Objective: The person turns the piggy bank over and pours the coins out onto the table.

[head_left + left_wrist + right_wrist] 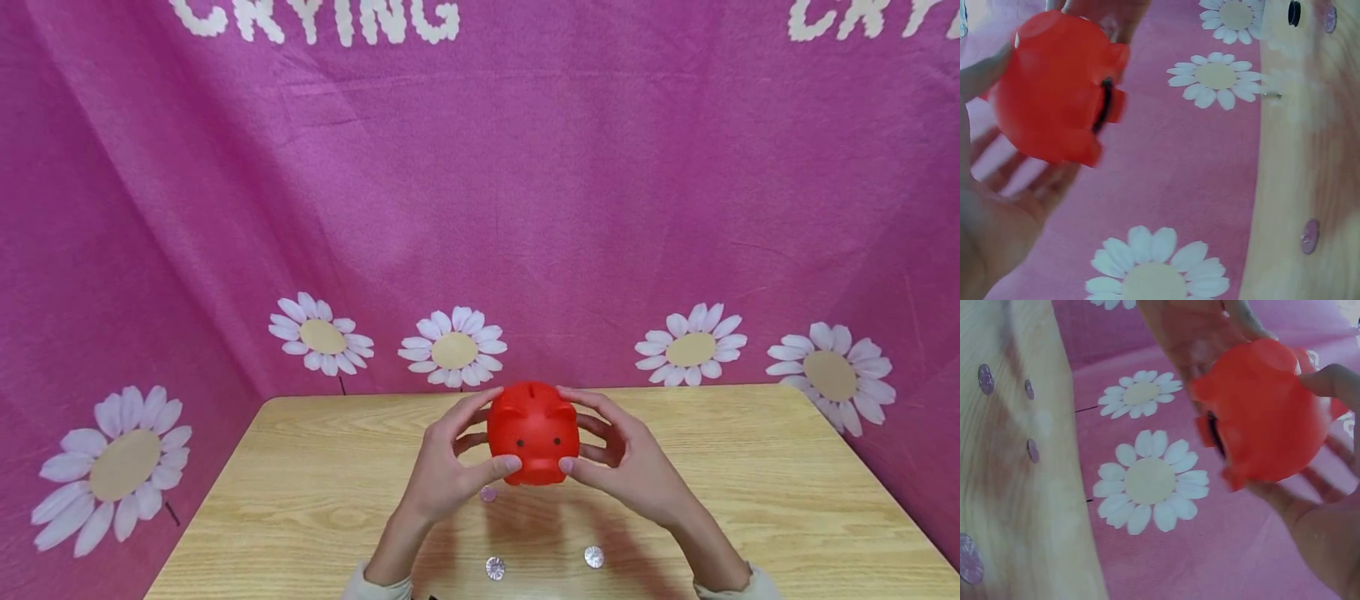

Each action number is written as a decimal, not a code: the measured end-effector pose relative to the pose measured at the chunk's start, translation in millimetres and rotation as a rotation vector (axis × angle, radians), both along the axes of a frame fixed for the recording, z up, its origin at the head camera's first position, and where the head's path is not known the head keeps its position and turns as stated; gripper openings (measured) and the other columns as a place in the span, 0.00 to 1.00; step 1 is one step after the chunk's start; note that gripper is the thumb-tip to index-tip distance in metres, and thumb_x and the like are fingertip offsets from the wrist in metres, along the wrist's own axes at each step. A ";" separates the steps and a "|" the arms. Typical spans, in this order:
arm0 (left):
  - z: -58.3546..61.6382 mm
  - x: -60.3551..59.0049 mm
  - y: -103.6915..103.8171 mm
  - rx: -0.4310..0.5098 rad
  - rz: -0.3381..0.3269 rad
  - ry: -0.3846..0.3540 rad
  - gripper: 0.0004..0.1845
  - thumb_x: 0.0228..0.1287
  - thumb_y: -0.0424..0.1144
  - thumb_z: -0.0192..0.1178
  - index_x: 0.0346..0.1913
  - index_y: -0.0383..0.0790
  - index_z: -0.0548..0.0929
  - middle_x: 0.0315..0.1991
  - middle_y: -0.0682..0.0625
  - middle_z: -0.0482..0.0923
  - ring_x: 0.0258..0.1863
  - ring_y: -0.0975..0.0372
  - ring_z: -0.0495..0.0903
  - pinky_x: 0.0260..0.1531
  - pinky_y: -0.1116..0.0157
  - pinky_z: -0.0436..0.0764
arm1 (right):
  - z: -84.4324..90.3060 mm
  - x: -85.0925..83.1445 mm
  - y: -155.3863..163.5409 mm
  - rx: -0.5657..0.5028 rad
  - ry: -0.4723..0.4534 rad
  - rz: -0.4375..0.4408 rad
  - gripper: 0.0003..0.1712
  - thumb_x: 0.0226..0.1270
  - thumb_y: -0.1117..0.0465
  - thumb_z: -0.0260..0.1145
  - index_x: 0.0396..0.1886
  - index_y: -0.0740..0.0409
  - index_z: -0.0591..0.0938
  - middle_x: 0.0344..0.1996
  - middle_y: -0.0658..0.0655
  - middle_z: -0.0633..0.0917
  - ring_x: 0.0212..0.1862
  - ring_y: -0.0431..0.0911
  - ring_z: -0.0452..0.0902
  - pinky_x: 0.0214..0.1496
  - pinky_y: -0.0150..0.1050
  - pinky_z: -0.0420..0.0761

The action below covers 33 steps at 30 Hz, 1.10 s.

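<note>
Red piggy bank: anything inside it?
Can't tell. In the head view, a dark slot shows atop the red piggy bank; it's opaque, so any contents are hidden.

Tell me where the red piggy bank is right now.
In the head view, the red piggy bank is in the lower half, just right of centre, held between the left hand and right hand above the wooden table.

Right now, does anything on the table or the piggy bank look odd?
A small black disc lies on the table, unlike the shiny discs. The piggy bank shows a dark patch underneath, perhaps an open hole.
</note>
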<state>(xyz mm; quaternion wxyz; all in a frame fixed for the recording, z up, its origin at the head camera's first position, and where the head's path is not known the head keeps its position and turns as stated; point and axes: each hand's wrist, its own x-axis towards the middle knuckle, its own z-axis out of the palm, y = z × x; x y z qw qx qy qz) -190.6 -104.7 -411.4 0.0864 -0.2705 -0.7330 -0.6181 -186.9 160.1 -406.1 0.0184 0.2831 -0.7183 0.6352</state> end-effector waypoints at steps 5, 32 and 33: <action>6.4 1.5 -1.8 0.086 -0.108 0.364 0.46 0.48 0.24 0.82 0.74 0.36 0.76 0.77 0.36 0.71 0.75 0.52 0.75 0.71 0.55 0.82 | 5.2 4.5 -2.2 -0.142 0.339 0.068 0.47 0.47 0.86 0.77 0.70 0.69 0.75 0.78 0.65 0.70 0.77 0.48 0.72 0.70 0.40 0.84; 1.8 -0.4 -3.7 0.042 -0.044 0.301 0.43 0.52 0.29 0.81 0.74 0.38 0.77 0.75 0.39 0.75 0.72 0.56 0.78 0.63 0.57 0.88 | 2.5 4.4 -2.4 -0.044 0.282 -0.004 0.46 0.52 0.81 0.79 0.74 0.64 0.75 0.77 0.62 0.73 0.74 0.44 0.76 0.63 0.40 0.89; 1.5 -0.1 -3.7 0.035 -0.033 0.289 0.42 0.54 0.31 0.80 0.74 0.39 0.77 0.75 0.40 0.75 0.71 0.56 0.79 0.61 0.57 0.89 | 2.5 4.7 -2.5 -0.030 0.265 -0.016 0.46 0.54 0.80 0.79 0.74 0.63 0.75 0.77 0.60 0.73 0.73 0.43 0.77 0.62 0.40 0.89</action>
